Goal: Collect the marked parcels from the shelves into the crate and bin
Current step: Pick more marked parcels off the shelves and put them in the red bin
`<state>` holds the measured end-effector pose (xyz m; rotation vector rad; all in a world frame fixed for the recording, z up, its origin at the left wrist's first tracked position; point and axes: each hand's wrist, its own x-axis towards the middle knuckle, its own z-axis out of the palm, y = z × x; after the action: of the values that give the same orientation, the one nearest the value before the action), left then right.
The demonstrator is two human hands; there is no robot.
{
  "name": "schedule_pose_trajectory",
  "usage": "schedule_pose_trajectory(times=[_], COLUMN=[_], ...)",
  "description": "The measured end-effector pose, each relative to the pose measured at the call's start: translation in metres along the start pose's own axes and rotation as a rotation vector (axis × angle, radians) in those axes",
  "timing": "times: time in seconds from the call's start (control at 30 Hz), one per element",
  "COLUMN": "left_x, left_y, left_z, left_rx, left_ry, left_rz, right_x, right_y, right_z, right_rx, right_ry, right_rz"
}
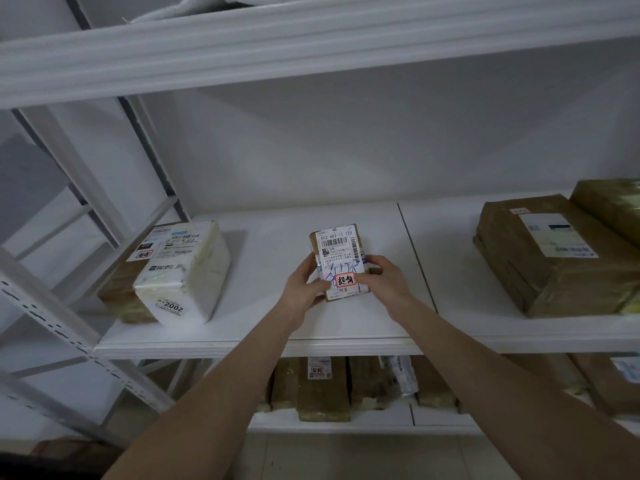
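A small brown parcel (338, 247) with a white shipping label and a red-outlined sticker is held over the middle of the white shelf (263, 327). My left hand (306, 284) grips its left edge and my right hand (382, 277) grips its lower right corner, thumb on the sticker. A white wrapped parcel (183, 271) marked 2002 lies at the shelf's left on a brown box; a red-marked sticker shows beside it. No crate or bin is in view.
Large brown paper parcels (550, 251) sit at the shelf's right. The lower shelf holds several brown boxes (322, 389), one with a red-marked label. A white upright post (52, 306) slants at the left. Another shelf board (277, 53) runs overhead.
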<state>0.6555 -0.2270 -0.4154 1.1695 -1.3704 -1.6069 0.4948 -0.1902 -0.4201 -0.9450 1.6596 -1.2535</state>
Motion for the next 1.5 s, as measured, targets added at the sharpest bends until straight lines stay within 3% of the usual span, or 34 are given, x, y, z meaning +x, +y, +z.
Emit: schedule_pose_trajectory(times=[0.5,0.73,0.9,1.2,1.5], left_x=[-0.016,-0.056,-0.124,-0.271,-0.407], left_y=[-0.014,-0.035,-0.05,-0.108,-0.159], left_z=[-0.055,-0.088,-0.105,-0.117,-0.175], left_rx=[0.091,0.083,0.023,-0.024,-0.164], left_ry=[0.012,0.128,0.269,0.517,0.792], left_rz=[0.047,0.057,0.034,-0.084,-0.237], right_x=[-0.01,-0.043,-0.092,-0.198,-0.306], right_y=[0.008,0.018,0.028,0.082,0.123], right_z=[0.062,0.106,0.129,0.164,0.256], right_rx=[-0.041,-0.116,-0.143,-0.183,-0.327], right_ry=[0.014,-0.065,-0.218,-0.529,-0.864], right_rz=[-0.045,-0.091,-0.18,-0.12,-0.104])
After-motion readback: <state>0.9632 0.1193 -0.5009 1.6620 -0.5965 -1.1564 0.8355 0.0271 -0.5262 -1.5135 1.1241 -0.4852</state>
